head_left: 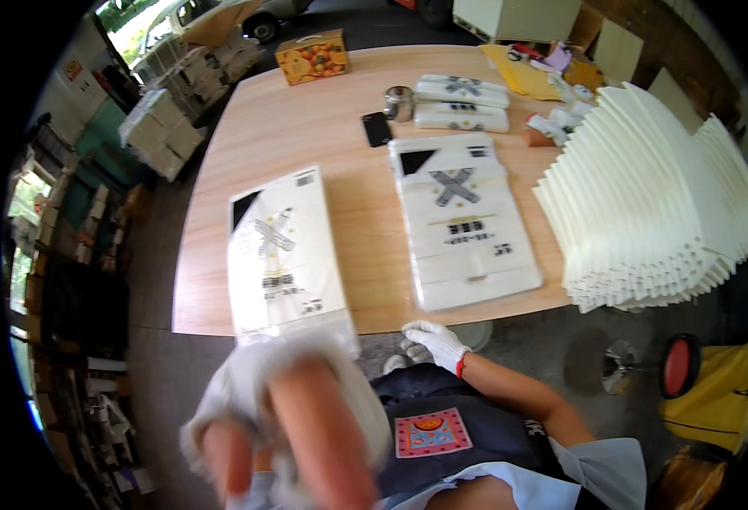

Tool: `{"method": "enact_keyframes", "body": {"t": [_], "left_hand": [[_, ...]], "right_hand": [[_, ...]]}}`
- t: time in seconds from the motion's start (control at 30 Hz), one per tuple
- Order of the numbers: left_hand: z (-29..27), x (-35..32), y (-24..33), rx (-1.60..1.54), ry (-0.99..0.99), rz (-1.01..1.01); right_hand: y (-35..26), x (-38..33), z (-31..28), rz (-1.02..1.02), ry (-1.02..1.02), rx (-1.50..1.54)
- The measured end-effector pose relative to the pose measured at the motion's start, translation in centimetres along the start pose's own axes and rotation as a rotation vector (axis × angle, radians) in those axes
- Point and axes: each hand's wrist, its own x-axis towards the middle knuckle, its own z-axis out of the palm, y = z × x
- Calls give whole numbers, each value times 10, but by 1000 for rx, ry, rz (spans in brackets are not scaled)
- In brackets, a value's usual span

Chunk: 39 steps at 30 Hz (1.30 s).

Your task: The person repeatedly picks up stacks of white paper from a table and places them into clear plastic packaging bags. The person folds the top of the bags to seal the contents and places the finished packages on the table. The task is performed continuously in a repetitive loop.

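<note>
My left hand, in a white glove with bare fingertips, is raised close to the camera and blurred. Two of its fingers point toward me, spread apart, and I see nothing between them. Behind it, a stack of white printed paper in a clear plastic bag lies on the table, its lower end partly hidden by this hand. My right hand, in a white glove with a red cuff, hangs low beside the table's front edge, fingers loosely extended and empty. Ahead of it lies a pile of clear printed plastic bags.
A large fanned stack of cream-white paper covers the table's right side. Farther back are rolled bags, a black phone, a metal pot, a fruit-printed box and a yellow envelope. A red round stool stands right.
</note>
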Motion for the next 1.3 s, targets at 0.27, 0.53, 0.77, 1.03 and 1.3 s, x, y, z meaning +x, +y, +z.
{"method": "enact_keyframes", "body": {"t": [0.27,0.53,0.77,1.03,1.3], "left_hand": [[32,80,-5,-164,-1,364],[-7,77,-22,375,-348,399],[18,147,-53,185,78,348],[25,163,-101,161,82,347],[23,158,-57,-128,-140,-116]], "right_hand": [[14,-33,-57,-133,116,32],[29,-48,-92,-213,198,166],[34,-42,-81,-270,104,256],[17,-60,-61,-156,190,288],[38,-48,-84,-269,171,258]]}}
